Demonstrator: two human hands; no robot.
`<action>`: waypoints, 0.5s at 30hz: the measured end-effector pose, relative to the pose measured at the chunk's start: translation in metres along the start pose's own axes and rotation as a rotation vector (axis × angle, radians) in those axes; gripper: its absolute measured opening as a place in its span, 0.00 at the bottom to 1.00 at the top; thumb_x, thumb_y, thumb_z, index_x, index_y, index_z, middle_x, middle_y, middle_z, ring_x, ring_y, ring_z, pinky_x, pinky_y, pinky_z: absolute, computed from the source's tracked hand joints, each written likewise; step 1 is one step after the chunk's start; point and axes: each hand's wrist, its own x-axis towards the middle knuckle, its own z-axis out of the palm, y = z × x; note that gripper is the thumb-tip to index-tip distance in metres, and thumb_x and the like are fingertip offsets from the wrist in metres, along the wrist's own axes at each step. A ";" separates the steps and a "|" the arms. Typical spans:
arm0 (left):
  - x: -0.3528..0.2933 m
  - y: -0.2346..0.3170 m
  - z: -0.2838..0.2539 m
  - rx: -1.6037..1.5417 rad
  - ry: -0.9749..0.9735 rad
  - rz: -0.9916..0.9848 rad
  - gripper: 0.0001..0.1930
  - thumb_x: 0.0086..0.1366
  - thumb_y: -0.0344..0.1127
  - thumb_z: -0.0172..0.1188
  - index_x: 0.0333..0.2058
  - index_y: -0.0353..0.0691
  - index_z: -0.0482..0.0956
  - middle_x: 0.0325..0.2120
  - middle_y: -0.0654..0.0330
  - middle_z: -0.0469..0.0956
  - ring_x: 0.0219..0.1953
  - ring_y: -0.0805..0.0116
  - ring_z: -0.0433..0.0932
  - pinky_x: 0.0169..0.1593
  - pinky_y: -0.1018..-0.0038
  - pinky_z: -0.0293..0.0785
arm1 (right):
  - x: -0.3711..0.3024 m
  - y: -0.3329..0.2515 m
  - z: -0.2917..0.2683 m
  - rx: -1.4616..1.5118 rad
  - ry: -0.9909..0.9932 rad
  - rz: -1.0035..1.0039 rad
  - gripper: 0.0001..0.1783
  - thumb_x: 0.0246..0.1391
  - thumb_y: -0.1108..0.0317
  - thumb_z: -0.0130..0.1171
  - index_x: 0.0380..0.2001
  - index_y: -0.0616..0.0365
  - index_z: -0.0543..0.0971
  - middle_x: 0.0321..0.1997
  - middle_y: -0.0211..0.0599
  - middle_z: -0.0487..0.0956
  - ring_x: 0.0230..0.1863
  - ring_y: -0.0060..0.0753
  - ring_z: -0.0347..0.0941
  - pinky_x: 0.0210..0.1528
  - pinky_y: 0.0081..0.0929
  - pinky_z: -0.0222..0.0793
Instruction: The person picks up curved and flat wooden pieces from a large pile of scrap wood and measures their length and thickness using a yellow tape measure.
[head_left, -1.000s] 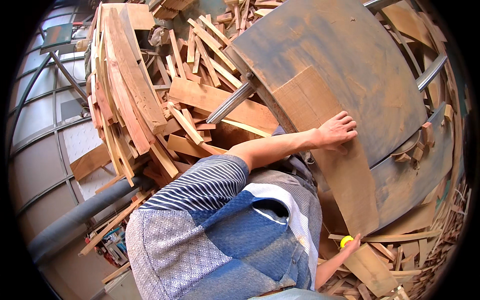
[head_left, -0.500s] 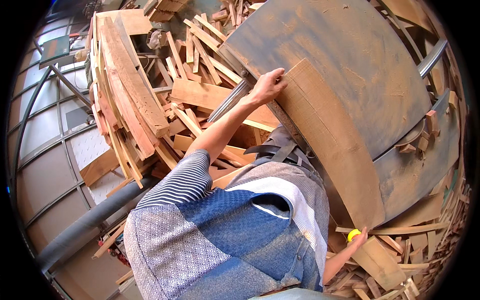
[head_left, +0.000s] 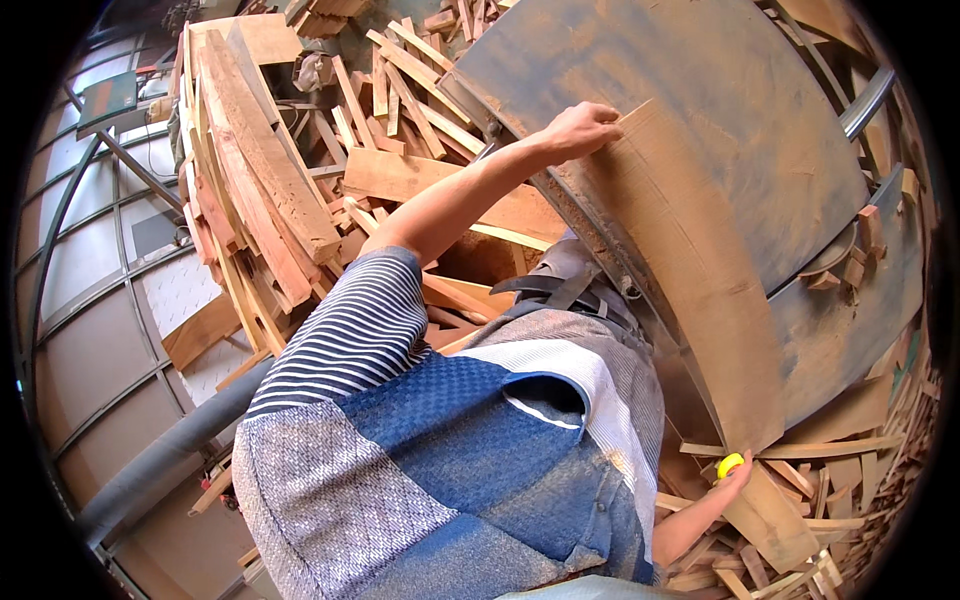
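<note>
A long, wide wooden plank [head_left: 700, 260] lies across the near edge of a grey metal machine table [head_left: 690, 80] dusted with sawdust. At the plank's far end, my left hand [head_left: 583, 130] is closed on its corner, the fingers bent over the edge. My right hand [head_left: 737, 478] is low on the right, by the plank's near end. It holds a small bright-yellow round thing [head_left: 731, 465], too small to make out. Whether the right fingers also touch the plank cannot be told. A thin dark line runs along the plank near its far end.
Long boards [head_left: 260, 150] are stacked at the left, beside a heap of loose offcuts [head_left: 400, 90]. A second grey metal table [head_left: 850, 310] with small blocks on it adjoins at the right. More scraps [head_left: 790, 540] lie at lower right. A thick grey pipe [head_left: 170, 450] crosses the lower left.
The plank has shifted to the right and slightly farther onto the metal table, with my left hand moving along at its far end. My right hand and the yellow thing have moved slightly right.
</note>
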 end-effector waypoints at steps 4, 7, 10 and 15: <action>0.008 0.009 -0.005 0.065 -0.072 0.009 0.18 0.66 0.46 0.58 0.34 0.31 0.77 0.26 0.60 0.75 0.34 0.72 0.74 0.42 0.69 0.72 | 0.000 0.003 0.012 0.023 0.006 0.017 0.30 0.55 0.47 0.65 0.50 0.61 0.77 0.44 0.40 0.77 0.40 0.41 0.74 0.44 0.44 0.73; 0.017 0.003 -0.016 0.118 -0.134 0.019 0.16 0.65 0.43 0.61 0.34 0.32 0.79 0.26 0.60 0.78 0.34 0.73 0.76 0.42 0.70 0.74 | 0.000 0.007 0.016 0.051 0.037 -0.038 0.33 0.56 0.49 0.64 0.57 0.63 0.76 0.53 0.42 0.77 0.48 0.43 0.74 0.52 0.45 0.71; 0.023 -0.002 -0.017 0.241 -0.146 0.088 0.12 0.62 0.38 0.66 0.34 0.33 0.80 0.26 0.60 0.79 0.32 0.74 0.78 0.40 0.71 0.76 | -0.012 0.009 0.023 0.013 0.054 -0.123 0.35 0.58 0.50 0.62 0.61 0.64 0.74 0.59 0.44 0.76 0.54 0.45 0.74 0.55 0.45 0.70; 0.032 -0.011 -0.018 0.145 -0.150 0.029 0.12 0.59 0.33 0.71 0.37 0.31 0.82 0.34 0.58 0.85 0.37 0.74 0.82 0.43 0.72 0.80 | -0.023 0.005 0.020 -0.040 0.074 -0.205 0.36 0.58 0.51 0.62 0.63 0.64 0.73 0.63 0.45 0.75 0.58 0.46 0.73 0.58 0.44 0.69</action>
